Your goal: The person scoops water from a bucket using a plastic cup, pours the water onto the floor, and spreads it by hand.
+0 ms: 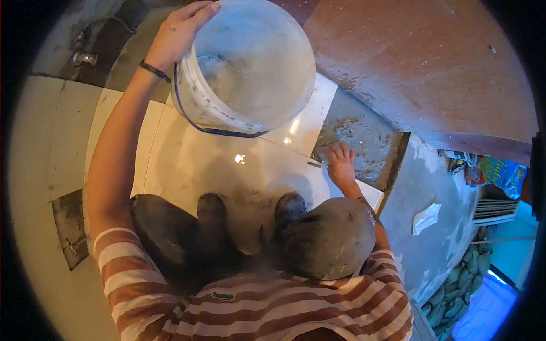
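Note:
At the top of the view, my left hand (185, 28) grips the rim of a white plastic bucket (213, 105). The bucket is tilted over the floor tiles, its inside coated with grey residue. My right hand (341, 166) reaches down with fingers spread, at the border between a pale tile (335, 190) and a patch of wet grey mortar (358, 136). Its fingertips seem to touch the mortar or the tile edge; I cannot tell which. Nothing shows in the right hand.
Glossy tiles (227, 162) lie beneath my knees and shoes. A reddish-brown wall (409, 62) rises at upper right. White paper (426, 219) lies on the grey floor at right, with colourful bags (497, 176) beyond. A metal pipe fitting (84, 58) sits at upper left.

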Tool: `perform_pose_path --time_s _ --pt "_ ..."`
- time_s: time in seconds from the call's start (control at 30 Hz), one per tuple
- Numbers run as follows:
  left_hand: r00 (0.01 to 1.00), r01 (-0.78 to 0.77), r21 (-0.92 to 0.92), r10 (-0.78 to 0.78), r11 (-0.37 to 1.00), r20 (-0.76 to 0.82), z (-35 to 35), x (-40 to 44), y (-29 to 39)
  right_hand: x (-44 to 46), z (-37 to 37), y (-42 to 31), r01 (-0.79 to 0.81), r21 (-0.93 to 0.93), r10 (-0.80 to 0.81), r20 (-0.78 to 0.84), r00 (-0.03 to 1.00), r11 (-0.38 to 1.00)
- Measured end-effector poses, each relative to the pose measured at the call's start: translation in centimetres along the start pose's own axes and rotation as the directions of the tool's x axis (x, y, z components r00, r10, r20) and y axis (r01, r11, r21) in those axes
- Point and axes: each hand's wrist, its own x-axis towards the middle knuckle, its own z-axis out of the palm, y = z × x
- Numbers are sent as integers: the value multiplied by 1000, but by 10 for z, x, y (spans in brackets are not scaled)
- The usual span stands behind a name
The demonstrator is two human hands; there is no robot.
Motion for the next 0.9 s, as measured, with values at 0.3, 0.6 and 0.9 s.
perform_pose_path --time_s 0.3,0.6,0.9 --pt "994 -98 162 103 982 -24 3 3 -23 33 -146 -2 10 637 229 -292 929 771" --pt "985 -172 283 164 944 52 5 -5 -19 145 -312 -138 177 -253 -272 -412 869 951" --pt "985 -170 219 172 961 10 -2 -6 -20 136 -296 -74 43 -101 -95 -587 804 994"
